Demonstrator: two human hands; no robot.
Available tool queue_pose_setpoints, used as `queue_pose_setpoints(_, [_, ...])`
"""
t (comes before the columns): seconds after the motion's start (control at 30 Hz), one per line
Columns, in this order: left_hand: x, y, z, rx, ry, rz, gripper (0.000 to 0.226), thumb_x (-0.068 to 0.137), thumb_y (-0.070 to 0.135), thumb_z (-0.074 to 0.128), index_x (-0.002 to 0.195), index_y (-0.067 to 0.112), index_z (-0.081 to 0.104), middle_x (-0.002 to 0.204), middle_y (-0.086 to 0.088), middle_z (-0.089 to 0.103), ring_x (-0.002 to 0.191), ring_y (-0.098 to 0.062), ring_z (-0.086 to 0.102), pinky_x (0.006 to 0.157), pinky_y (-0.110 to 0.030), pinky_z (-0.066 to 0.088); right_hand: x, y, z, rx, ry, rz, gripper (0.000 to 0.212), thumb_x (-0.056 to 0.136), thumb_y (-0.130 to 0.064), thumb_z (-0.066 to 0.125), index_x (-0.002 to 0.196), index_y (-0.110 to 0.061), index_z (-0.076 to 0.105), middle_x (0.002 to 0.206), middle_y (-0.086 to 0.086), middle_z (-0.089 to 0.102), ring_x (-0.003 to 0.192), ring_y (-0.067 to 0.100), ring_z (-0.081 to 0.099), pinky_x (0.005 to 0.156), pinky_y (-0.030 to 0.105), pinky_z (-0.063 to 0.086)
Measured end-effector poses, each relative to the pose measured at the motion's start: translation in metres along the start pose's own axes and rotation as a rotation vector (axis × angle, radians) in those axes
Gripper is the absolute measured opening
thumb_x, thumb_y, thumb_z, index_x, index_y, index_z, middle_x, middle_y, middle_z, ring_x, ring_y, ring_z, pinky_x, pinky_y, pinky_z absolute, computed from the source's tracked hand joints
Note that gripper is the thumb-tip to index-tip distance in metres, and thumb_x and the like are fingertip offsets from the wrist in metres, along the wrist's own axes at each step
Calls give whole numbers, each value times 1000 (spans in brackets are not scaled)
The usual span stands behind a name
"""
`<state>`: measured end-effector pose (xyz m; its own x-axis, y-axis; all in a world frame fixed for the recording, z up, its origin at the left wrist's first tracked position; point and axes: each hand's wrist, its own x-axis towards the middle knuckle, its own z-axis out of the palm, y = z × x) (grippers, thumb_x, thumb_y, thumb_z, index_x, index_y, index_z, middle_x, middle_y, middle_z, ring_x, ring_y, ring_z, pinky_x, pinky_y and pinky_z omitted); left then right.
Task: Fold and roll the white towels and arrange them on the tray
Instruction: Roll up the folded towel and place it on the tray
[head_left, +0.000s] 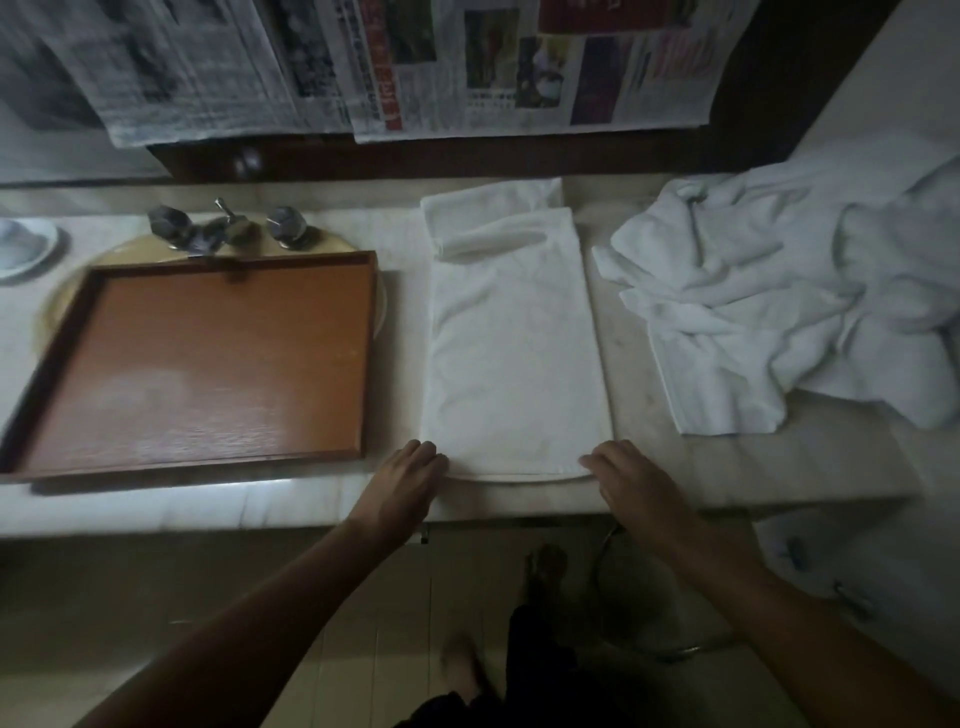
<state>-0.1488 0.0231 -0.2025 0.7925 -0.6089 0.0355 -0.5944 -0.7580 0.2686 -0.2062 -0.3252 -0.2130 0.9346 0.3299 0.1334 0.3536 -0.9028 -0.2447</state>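
Observation:
A white towel (514, 353) lies folded into a long strip on the marble counter, running from the front edge to the back wall, with its far end rumpled. My left hand (402, 486) rests at the towel's near left corner, fingers fairly straight. My right hand (631, 480) rests at the near right corner, fingertips touching the hem. An empty wooden tray (67, 338) sits to the left over the sink. A heap of unfolded white towels (789, 296) lies at the right.
A tap with two knobs (218, 228) stands behind the tray. A white dish (23, 247) sits at the far left. Newspaper sheets (415, 62) cover the wall behind. The counter's front edge (208, 506) runs just below my hands.

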Motion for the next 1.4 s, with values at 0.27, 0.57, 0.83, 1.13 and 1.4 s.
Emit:
queue_pose_setpoints(0.27, [5, 6, -12, -181, 4, -222, 22, 75, -9, 67, 87, 8, 73, 86, -8, 68, 82, -27, 61, 66, -34, 49, 10, 13, -10, 160, -152, 159, 22, 94, -4, 53, 103, -15, 71, 104, 1, 61, 99, 21, 55, 81, 35, 48])
queue_pose_setpoints(0.57, [27, -9, -36, -400, -106, -541, 18, 85, 8, 73, 99, 15, 82, 94, 1, 79, 84, -10, 69, 81, -21, 50, 21, 23, -20, 410, -167, 427, 13, 100, -15, 64, 104, -20, 75, 97, -8, 70, 90, 10, 61, 75, 23, 42])
queue_pose_setpoints(0.83, [31, -9, -35, -507, -97, -662, 18, 82, 11, 79, 88, 28, 75, 83, 7, 73, 79, -6, 68, 66, -22, 51, 31, 17, -22, 484, -119, 582, 14, 87, -20, 74, 84, -32, 68, 83, -9, 70, 78, 6, 65, 69, 20, 47])
queue_pose_setpoints(1.13, [27, -1, -17, -498, 69, -697, 28, 85, 4, 73, 88, 32, 71, 86, 5, 68, 81, -13, 67, 63, -23, 48, 35, -2, -7, 281, -29, 294, 51, 72, 19, 59, 102, -21, 67, 105, -4, 52, 98, 14, 48, 74, 30, 49])
queue_pose_setpoints(1.4, [19, 16, -2, -176, 199, -197, 35, 72, -21, 61, 81, 12, 70, 87, 3, 52, 75, -15, 51, 56, -24, 42, 29, -7, 4, 171, -14, 17, 52, 68, 12, 51, 107, -13, 73, 100, 1, 59, 91, 26, 57, 71, 38, 51])
